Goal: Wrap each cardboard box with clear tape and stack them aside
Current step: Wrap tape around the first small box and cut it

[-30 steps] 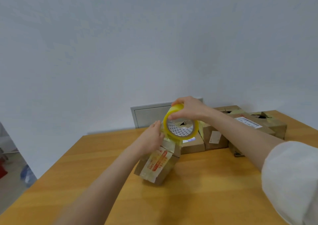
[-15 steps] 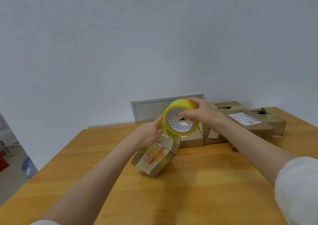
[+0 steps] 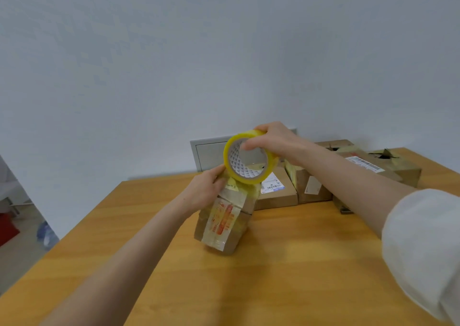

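Your left hand (image 3: 207, 191) is steadying the small taped brown cardboard box (image 3: 224, 222) mid-tabletop, fingers curled on its top; your right hand (image 3: 276, 144) is gripping the yellowish clear tape roll (image 3: 249, 160) just above it.

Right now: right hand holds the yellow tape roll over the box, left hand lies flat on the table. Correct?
Not quite. The left hand is not flat on the table; it grips the top end of the box. The right hand does hold the yellow tape roll over the box. The head view shows it.
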### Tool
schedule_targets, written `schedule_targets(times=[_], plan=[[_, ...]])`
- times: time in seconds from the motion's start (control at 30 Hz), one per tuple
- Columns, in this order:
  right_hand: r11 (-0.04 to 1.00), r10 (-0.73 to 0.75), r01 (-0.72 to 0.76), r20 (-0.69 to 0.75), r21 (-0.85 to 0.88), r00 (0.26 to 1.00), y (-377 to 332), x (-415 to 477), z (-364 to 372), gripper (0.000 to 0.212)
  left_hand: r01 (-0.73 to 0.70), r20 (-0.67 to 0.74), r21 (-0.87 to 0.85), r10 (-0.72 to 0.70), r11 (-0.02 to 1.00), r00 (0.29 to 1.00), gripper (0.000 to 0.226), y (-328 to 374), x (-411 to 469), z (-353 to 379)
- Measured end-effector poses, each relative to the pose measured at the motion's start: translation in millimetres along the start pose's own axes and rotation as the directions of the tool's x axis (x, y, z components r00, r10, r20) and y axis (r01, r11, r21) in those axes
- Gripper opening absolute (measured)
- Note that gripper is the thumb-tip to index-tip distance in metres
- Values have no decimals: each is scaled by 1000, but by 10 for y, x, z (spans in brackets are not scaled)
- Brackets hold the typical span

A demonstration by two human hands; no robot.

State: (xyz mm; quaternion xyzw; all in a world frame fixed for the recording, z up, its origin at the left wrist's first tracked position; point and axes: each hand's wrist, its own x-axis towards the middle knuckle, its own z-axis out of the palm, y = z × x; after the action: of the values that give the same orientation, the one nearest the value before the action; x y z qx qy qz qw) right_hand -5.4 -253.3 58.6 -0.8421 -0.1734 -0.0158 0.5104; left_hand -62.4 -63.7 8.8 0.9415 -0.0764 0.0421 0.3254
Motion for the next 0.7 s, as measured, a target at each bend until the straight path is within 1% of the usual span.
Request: schedule_targets(times=[0.07,0.13,0.23,0.33,0.4,0.5,0.57,0.63,0.7], plan=[[1000,0,0,11,10,1000,-18,50,79,44,55,-22,-84,-57,995,998,43,-74,3,-60],[1000,-6,5,48,4,999,-56,79,154,53,71,-24,-118,-74,991,997,45,-136,-14,-115],[997,-59,64,97,-42,994,-104,94,199,56,71,-8,-147,-73,987,997,45,-222,-63,-162],[985,-110,124,118,-116,987,-147,93,170,53,84,0,-182,-86,980,996,46,-296,-80,-163],[973,-118,144,150,-178,982,-171,87,106,51,85,17,-202,-83,976,996,46,-290,-72,-158],[949,-93,142,183,-282,979,-159,42,-59,52,110,18,-202,-109,973,994,46,-333,-65,-178],[913,-52,151,259,-378,965,-81,-26,-132,55,152,18,-217,-152,964,988,45,-424,-79,-189],[913,-19,143,309,-382,951,51,-107,-105,46,174,20,-222,-174,959,985,45,-475,-88,-193],[934,-27,132,304,-331,952,191,-180,-44,37,177,11,-220,-179,959,984,44,-477,-91,-189]])
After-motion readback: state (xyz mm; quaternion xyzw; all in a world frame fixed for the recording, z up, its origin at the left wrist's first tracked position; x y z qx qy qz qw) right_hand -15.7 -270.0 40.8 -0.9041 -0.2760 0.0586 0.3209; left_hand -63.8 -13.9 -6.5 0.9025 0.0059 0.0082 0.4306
